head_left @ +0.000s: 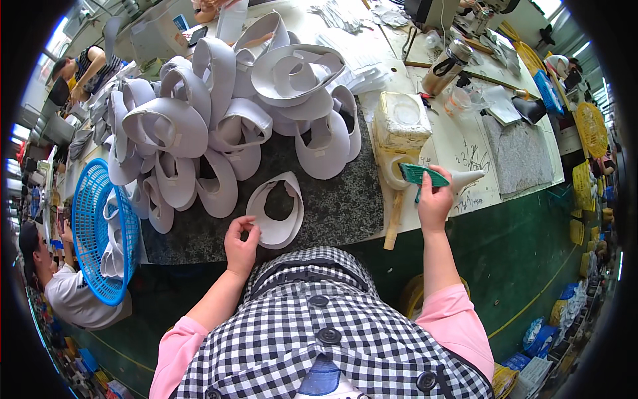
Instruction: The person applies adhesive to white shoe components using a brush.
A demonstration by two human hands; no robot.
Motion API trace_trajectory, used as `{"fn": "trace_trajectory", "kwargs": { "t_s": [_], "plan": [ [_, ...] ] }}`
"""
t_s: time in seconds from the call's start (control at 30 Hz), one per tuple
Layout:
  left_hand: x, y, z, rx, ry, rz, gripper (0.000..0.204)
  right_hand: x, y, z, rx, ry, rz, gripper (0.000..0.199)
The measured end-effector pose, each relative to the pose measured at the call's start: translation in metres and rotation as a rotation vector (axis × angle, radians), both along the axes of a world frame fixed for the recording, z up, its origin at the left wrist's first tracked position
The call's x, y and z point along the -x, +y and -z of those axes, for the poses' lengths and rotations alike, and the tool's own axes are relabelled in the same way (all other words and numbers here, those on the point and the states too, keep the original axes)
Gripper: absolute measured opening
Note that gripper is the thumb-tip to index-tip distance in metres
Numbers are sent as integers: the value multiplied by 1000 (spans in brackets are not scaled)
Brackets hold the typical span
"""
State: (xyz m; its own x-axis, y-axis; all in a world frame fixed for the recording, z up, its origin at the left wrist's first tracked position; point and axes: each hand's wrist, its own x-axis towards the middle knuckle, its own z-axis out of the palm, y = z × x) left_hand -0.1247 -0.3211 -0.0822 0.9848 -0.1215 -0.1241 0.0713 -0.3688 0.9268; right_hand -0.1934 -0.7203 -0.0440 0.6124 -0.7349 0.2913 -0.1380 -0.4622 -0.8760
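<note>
A white shoe upper (288, 223), curved round an oval opening, lies on a dark speckled board (339, 223) in front of me. My left hand (240, 245) has its fingers curled in a pinch at the piece's left edge. My right hand (435, 199) grips a green plastic scraper (415, 174) with a ribbed face, raised over the table's right side. Just left of that hand stand a glue-crusted pot (393, 169) and a wooden handle (395, 216). Behind the single piece, several similar white uppers (179, 126) are heaped up.
A blue plastic basket (86, 233) holding white pieces sits at the left. A crusted off-white block (402, 120), a steel flask (446, 66) and a white cone-shaped nozzle (469, 178) are on the right. A person (80, 292) works beyond the basket.
</note>
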Motion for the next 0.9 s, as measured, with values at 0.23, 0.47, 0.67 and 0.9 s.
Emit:
{"fn": "trace_trajectory", "kwargs": {
  "t_s": [0.23, 0.47, 0.67, 0.9],
  "plan": [
    [2, -5, 0, 215, 98, -319, 30, -24, -6, 16, 66, -2, 2, 19],
    [10, -15, -22, 451, 684, -298, 38, 3, -17, 17, -517, -21, 56, 19],
    [8, -10, 2, 540, 819, -329, 28, -55, 132, -9, -674, 1, -626, 31],
    [3, -2, 12, 656, 925, -318, 27, -97, 215, 24, -249, 154, -944, 23]
  ]
}}
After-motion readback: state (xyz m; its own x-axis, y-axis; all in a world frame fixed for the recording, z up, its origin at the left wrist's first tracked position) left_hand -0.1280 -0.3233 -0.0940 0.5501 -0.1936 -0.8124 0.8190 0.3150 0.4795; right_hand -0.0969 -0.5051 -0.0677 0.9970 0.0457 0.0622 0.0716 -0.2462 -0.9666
